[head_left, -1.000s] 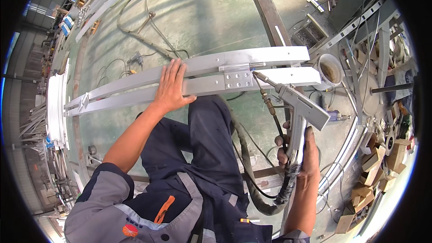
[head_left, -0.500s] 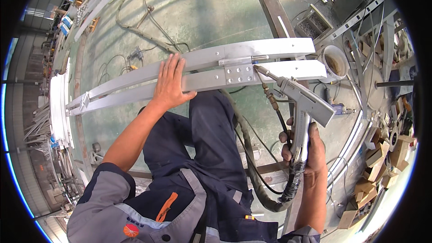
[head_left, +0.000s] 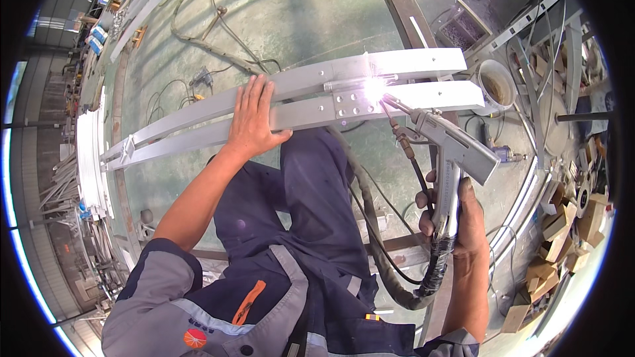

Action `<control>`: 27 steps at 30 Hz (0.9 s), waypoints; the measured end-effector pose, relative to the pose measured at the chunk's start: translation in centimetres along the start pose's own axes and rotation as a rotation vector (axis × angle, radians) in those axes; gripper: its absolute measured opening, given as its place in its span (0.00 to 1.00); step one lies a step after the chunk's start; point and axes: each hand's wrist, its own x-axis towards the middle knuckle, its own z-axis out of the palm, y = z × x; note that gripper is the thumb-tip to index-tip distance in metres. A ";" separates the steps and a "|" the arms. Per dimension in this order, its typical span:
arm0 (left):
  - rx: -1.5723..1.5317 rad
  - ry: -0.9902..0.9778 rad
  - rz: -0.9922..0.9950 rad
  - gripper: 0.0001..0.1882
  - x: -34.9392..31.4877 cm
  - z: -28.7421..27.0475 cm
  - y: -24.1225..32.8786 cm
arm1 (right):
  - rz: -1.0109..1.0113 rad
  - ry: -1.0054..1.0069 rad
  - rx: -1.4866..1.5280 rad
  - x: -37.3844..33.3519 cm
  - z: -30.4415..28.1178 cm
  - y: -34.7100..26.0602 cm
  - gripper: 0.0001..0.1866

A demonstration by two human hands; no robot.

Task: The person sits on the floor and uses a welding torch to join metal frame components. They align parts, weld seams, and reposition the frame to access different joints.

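Two long silver metal bars [head_left: 423, 61] lie side by side across in front of me. Flat across both rests my left hand [head_left: 250, 119], fingers stretched out and thumb apart. My right hand [head_left: 471, 221] is wrapped round the grip of a silver welding gun [head_left: 458, 149]. Its nozzle points up and left at a hinge [head_left: 348, 104], which has a plate with several holes and a pin between the bars. A bright white-violet arc [head_left: 376, 86] burns at the plate's right edge and hides the nozzle tip and the joint. A thin hose with a brass fitting [head_left: 403, 140] runs beside the gun.
A thick cable [head_left: 377, 254] hangs from the gun past my legs. Right of the bars stand a round bucket [head_left: 495, 86] and a blue power tool [head_left: 508, 154] on the floor. Cardboard boxes [head_left: 546, 271] line the right side; white profiles [head_left: 94, 158] are stacked at left.
A bright arc has lit at the gun's nozzle. Both hands keep their holds, and the whole view has shifted slightly.
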 end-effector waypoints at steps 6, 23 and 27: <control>-0.002 0.031 0.007 0.62 -0.1 0.1 -0.1 | -0.002 0.014 -0.023 -0.6 0.3 0.1 0.42; 0.012 0.015 0.006 0.62 0.2 0.1 0.1 | 0.003 0.012 -0.047 -2.1 -0.4 0.9 0.42; 0.024 0.022 0.010 0.62 0.1 0.1 -0.1 | 0.009 0.011 -0.043 -2.3 -0.6 1.3 0.42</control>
